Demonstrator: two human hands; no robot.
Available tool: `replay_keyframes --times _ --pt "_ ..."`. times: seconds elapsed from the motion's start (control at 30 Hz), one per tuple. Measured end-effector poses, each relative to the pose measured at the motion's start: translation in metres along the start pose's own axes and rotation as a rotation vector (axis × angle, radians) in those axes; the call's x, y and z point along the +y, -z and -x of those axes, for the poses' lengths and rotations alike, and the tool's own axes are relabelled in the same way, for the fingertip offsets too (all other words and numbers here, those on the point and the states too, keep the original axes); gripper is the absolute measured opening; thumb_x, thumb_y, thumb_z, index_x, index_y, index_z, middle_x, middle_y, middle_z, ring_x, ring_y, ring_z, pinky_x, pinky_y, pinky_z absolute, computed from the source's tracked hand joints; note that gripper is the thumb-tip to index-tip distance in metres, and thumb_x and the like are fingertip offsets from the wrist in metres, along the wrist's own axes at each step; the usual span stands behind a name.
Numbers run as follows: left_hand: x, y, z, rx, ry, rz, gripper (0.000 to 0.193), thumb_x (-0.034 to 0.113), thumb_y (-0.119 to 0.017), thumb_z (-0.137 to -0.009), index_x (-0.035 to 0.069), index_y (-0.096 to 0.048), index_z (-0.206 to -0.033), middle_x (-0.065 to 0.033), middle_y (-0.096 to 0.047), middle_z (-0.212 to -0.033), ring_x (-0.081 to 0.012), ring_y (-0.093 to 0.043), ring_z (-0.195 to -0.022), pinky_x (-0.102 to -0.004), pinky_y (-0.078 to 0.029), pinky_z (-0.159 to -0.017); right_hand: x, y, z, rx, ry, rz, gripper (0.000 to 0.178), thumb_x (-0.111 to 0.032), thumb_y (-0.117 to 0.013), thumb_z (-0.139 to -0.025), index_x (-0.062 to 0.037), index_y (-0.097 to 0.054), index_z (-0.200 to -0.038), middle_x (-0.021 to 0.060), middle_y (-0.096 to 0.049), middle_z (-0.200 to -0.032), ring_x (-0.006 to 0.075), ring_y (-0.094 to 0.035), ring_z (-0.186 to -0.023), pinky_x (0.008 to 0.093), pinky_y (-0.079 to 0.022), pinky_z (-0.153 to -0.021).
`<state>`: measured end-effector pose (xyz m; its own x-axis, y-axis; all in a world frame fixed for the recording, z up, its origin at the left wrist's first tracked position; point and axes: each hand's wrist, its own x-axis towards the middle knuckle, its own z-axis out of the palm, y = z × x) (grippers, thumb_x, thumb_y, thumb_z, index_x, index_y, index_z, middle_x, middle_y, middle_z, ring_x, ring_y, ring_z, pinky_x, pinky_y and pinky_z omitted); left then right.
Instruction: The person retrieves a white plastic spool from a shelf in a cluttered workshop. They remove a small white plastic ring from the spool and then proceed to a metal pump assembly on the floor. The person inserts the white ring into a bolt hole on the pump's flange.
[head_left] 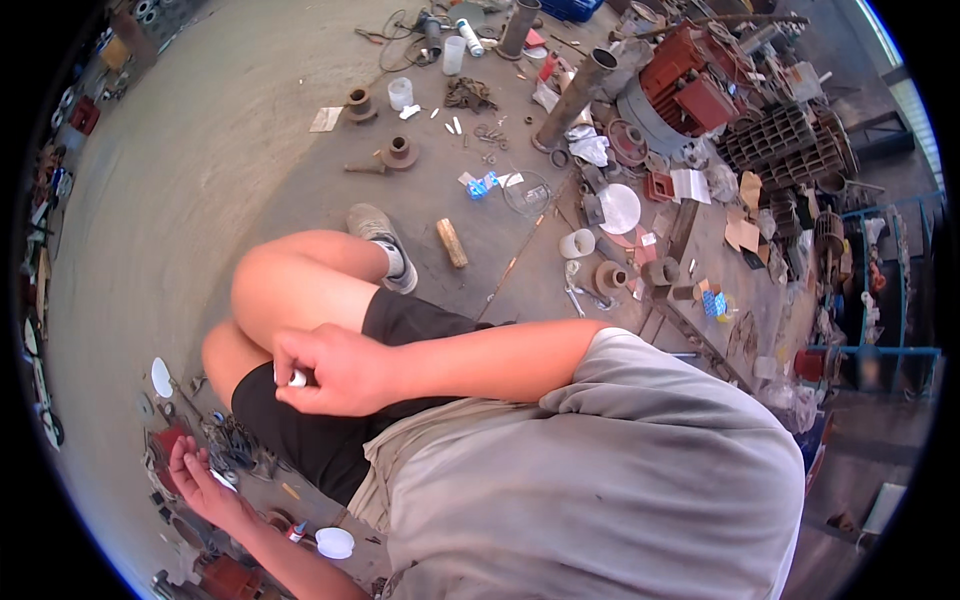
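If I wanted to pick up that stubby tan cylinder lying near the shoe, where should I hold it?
Probably best around the middle of the cylinder, from above, closing across its length: it lies on its side, with a narrow round body and both long flanks exposed.

Head-worn fisheye, close above, faces down over hands (345,372), grey shirt (600,470), surrounding floor (200,190).

The held piece (297,379) is white, the shirt (600,480) grey, shorts (305,430) black.

sm. white item (298,378), mostly hidden, in R fingers (300,399), slim white pc. (222,480), tilted, by L fingers (184,466)
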<state>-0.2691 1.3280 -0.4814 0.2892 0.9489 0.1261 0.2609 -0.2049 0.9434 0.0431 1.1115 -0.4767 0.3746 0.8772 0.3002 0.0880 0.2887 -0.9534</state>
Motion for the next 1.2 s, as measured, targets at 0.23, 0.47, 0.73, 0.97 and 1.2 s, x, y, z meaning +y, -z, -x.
replay_keyframes --times 0.23,0.47,0.73,0.97,1.2 --pt "0.14 -0.121 0.074 -0.738 -0.638 -0.145 0.065 0.035 -0.077 -0.097 -0.003 -0.054 -0.145 -0.0197 -0.053 -0.146 -0.0342 -0.053 -0.137 -0.0465 -0.041 -0.119 -0.027 -0.001 0.029 -0.034 -0.088 -0.283 0.029 -0.015 -0.079 -0.092 -0.0035 -0.054 -0.102 0.0078 -0.067 -0.081 0.0211 -0.066 -0.07 0.0369 -0.05 -0.062" --pt "0.156 -0.168 0.075 -0.851 -0.788 -0.246 0.06 0.024 -0.078 -0.096 0.001 -0.055 -0.147 -0.0169 -0.053 -0.147 -0.0345 -0.052 -0.139 -0.0464 -0.042 -0.117 -0.045 0.03 0.046 0.091 -0.19 -0.257 0.034 -0.02 -0.084 -0.085 -0.0002 -0.063 -0.104 0.0065 -0.067 -0.079 0.0167 -0.065 -0.071 0.0329 -0.051 -0.063" --pt "0.17 -0.167 0.069 -0.881 -0.779 -0.363 0.043 -0.005 -0.071 -0.085 0.004 -0.068 -0.126 -0.0159 -0.055 -0.145 -0.0336 -0.054 -0.137 -0.0467 -0.045 -0.113 -0.07 0.046 0.06 0.016 -0.141 -0.268 0.049 -0.019 -0.078 -0.085 0.0018 -0.061 -0.126 0.0117 -0.075 -0.095 0.0261 -0.074 -0.089 0.0379 -0.057 -0.076" --pt "0.181 -0.174 0.079 -0.901 -0.875 -0.378 0.032 -0.005 -0.071 -0.085 0.003 -0.069 -0.116 -0.016 -0.057 -0.14 -0.0336 -0.059 -0.13 -0.0456 -0.048 -0.108 -0.063 0.051 0.072 -0.027 -0.057 -0.187 0.056 -0.023 -0.082 -0.086 0.0025 -0.059 -0.13 0.0123 -0.078 -0.094 0.0279 -0.077 -0.09 0.0376 -0.059 -0.078" --pt "0.133 -0.14 0.059 -0.617 -0.421 -0.384 0.025 0.008 -0.072 -0.1 0.001 -0.068 -0.124 -0.0101 -0.067 -0.119 -0.0187 -0.064 -0.107 -0.0318 -0.051 -0.092 0.042 0.221 0.169 0.625 -0.498 0.054 0.026 -0.018 -0.081 -0.095 -0.0047 -0.076 -0.118 0.0042 -0.079 -0.102 0.0101 -0.072 -0.095 0.0307 -0.059 -0.081"
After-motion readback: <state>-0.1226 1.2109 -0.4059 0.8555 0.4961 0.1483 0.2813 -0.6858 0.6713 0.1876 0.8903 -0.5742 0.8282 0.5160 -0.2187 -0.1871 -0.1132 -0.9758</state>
